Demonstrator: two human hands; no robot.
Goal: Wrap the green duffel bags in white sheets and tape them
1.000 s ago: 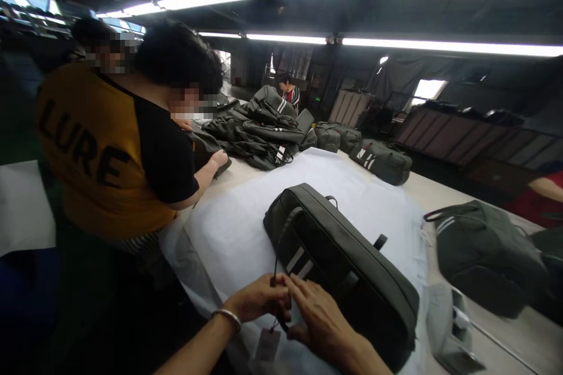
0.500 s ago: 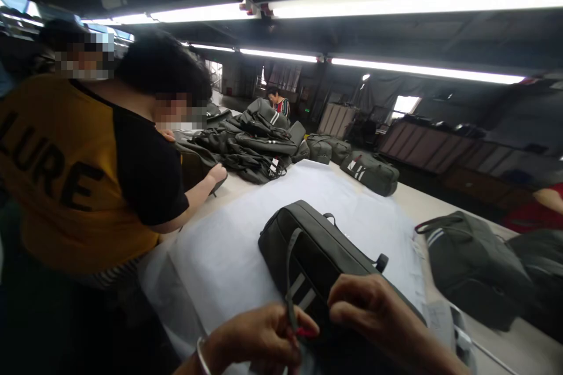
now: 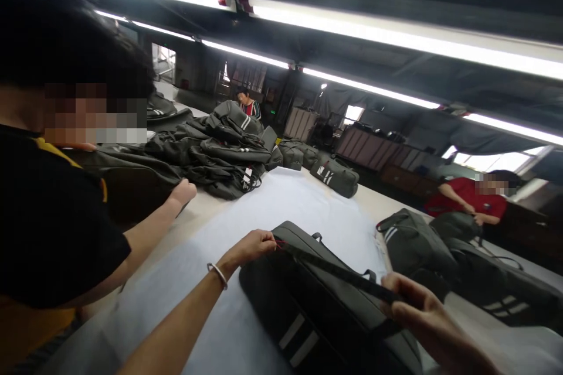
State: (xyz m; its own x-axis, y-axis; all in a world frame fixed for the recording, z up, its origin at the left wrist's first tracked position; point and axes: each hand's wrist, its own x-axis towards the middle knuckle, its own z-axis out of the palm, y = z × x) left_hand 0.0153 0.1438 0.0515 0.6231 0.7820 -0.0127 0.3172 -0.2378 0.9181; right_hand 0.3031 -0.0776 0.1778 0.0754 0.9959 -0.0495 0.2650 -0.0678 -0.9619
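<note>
White sheet (image 3: 308, 205) under both hands, tube lights (image 3: 396, 35) overhead (dim workshop); left hand (image 3: 253, 246) pinching strap (image 3: 338, 272) end, right hand (image 3: 413, 310) closed round it, taut above dark bag (image 3: 308, 322)

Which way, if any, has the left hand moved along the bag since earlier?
Yes. The left hand moved from the white stripes to the far edge of the bag, holding the strap.

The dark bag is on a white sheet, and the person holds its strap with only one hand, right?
No. Both hands hold the strap: the left hand pinches one end, the right hand grips further along. The head view shows it. The dark bag does lie on the white sheet.
</note>
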